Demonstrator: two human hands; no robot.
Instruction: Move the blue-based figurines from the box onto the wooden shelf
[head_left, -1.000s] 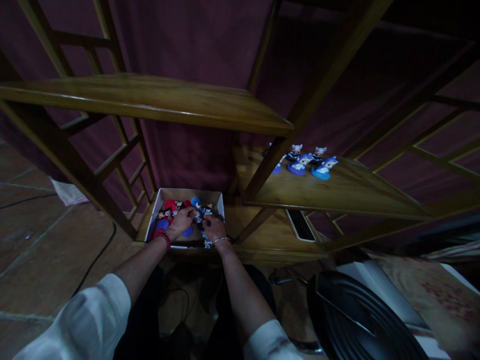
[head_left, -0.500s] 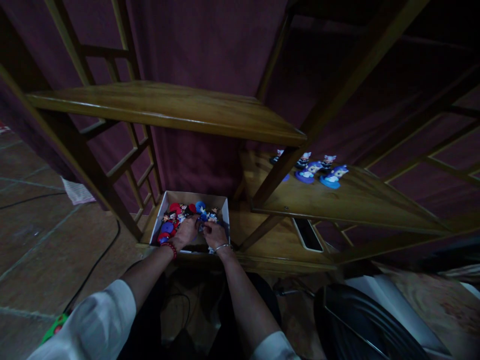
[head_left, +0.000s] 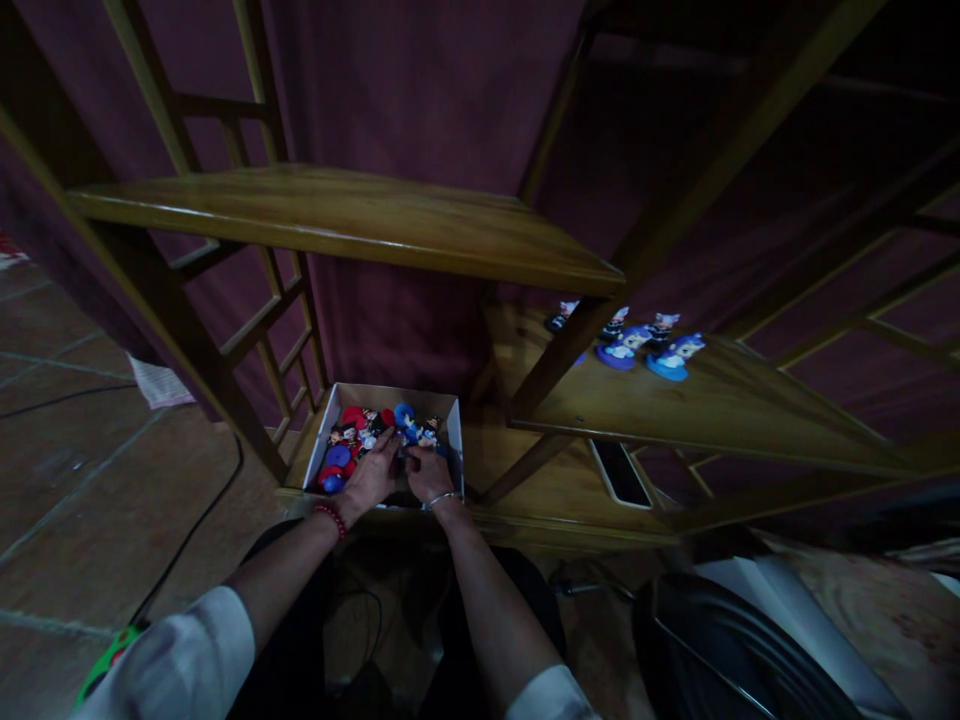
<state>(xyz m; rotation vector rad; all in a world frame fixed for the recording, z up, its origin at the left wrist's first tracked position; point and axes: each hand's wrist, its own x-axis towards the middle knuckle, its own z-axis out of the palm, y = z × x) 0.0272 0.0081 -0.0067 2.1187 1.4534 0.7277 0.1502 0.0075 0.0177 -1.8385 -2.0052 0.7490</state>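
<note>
A shallow white-walled box (head_left: 456, 425) on the low shelf holds several small figurines (head_left: 369, 420) with red, blue and purple round bases. My left hand (head_left: 373, 474) reaches over the front of the box, its fingers stretched out among the figurines. Close beside it, my right hand (head_left: 429, 474) is inside the box's right half with the fingers bent together. Something small and pale lies between the two hands, too dim to name. The fingertips of my right hand are partly hidden.
Several figurines with blue and purple bases (head_left: 622, 350) stand on the raised shelf (head_left: 720, 400) at right. A phone-like dark slab (head_left: 622, 472) lies below it. An upper shelf board (head_left: 337, 215) overhangs the box. A black ridged seat (head_left: 727, 650) is at lower right.
My left hand has drawn slightly back toward me, and its fingers have straightened. My right hand stays nearly in place. The whole view has shifted a little.
</note>
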